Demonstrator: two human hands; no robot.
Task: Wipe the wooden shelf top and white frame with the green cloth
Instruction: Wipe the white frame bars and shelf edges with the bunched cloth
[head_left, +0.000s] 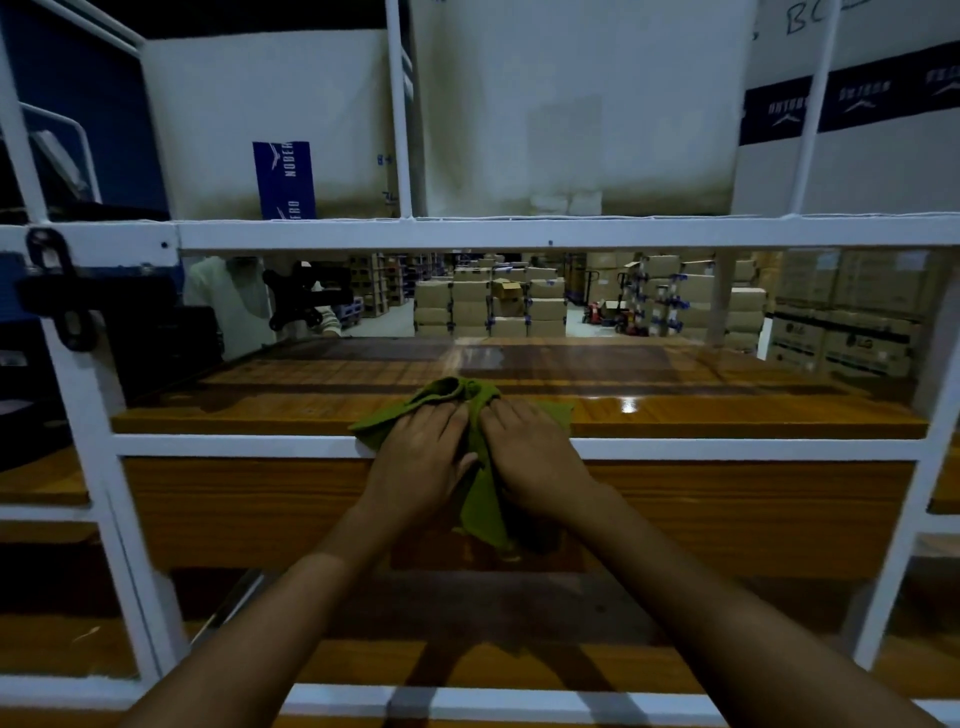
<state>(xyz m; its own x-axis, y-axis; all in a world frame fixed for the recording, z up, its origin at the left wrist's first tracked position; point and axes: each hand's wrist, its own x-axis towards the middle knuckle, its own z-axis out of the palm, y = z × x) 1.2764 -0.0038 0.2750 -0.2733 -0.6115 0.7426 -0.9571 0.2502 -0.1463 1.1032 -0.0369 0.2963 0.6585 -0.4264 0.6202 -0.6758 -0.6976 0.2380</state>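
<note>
I see both hands flat on the green cloth (470, 402), pressing it down, not pinching it. My left hand (422, 460) and right hand (530, 457) sit side by side at the front edge of the wooden shelf top (727, 410). The cloth lies partly on the wood, partly over the white frame (234, 445) bar, and one end hangs down in front. I think the wiping is in hand, at the front edge. Next I should slide the cloth sideways along the wood and bar, pushing down evenly.
</note>
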